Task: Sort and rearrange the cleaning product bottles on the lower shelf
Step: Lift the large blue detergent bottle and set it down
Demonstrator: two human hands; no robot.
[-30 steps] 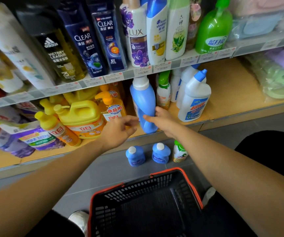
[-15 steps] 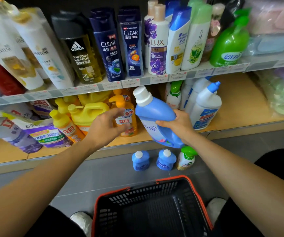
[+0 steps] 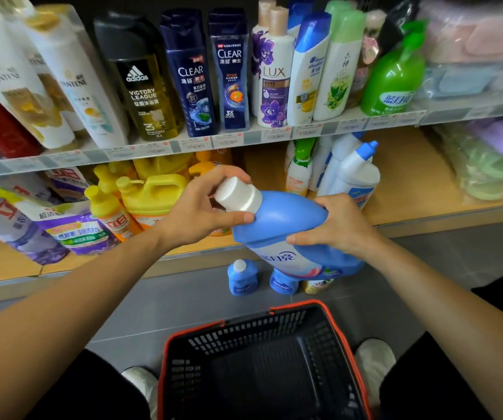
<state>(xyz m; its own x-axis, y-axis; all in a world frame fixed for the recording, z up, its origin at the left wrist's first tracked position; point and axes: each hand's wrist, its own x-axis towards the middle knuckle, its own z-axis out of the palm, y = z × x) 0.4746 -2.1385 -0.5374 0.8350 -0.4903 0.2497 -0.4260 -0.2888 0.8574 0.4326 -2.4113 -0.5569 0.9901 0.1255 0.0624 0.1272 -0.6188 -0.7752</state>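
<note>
**Item 1: blue bottle (image 3: pixel 286 219), large, white cap (image 3: pixel 238 194).**
- Location: held in the air in front of the lower shelf (image 3: pixel 410 183). It is tilted, with the cap up and to the left and the base low and near.
- Left hand (image 3: pixel 201 207): fingers and thumb curl round the cap and neck.
- Right hand (image 3: pixel 338 225): fingers wrap over the body, with the thumb at the label edge.

**Nearby stock:**
- White angled-neck bottles (image 3: pixel 356 174) just beyond the right hand.
- Yellow jug (image 3: pixel 153 192) at the left.
- 2 small blue bottles (image 3: pixel 242 277) on the floor below.
- Black basket (image 3: pixel 274 307) nearest.

**Hazards, as judged:**
1. Twisting force at the cap could loosen it and cause a leak while the bottle is tilted.
2. The body looks smooth and heavy. If the right hand slackens, the bottle could drop onto the floor bottles or the basket rim.
3. Swinging the base back to the shelf could knock over the white bottles, which stand close together.
4. Setting it down off-upright near the shelf lip could let it tip forward.
</note>
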